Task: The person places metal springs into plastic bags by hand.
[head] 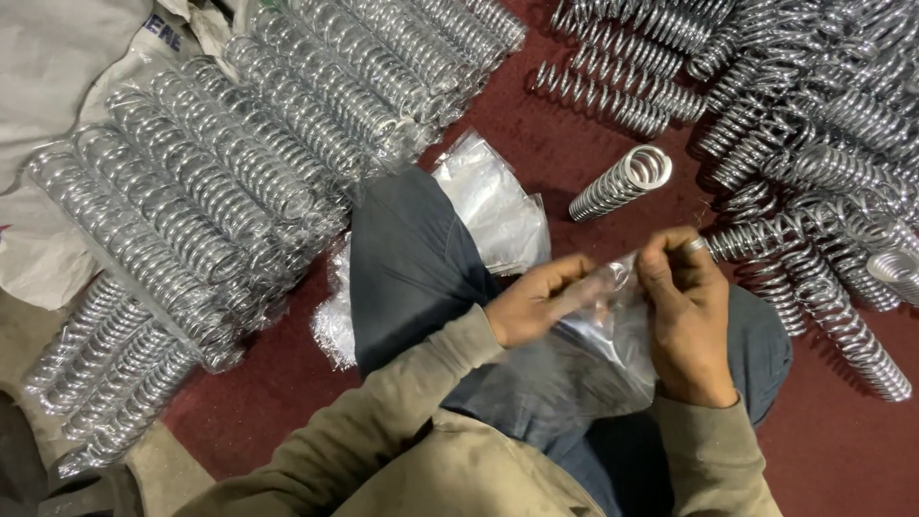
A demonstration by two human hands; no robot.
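Both hands, left hand [536,304] and right hand [684,306], grip closed on an empty clear plastic bag [613,330]

A dark red floor covering [574,144] spreads under everything, lit evenly from above. Left of it lie rows of bagged chrome coil springs [191,191], with a white sack [57,86] beyond them at the frame's edge. Right of the red covering, loose springs [814,124] are heaped, and 1 bare grey patch, possibly concrete [163,460], shows at its lower-left border.
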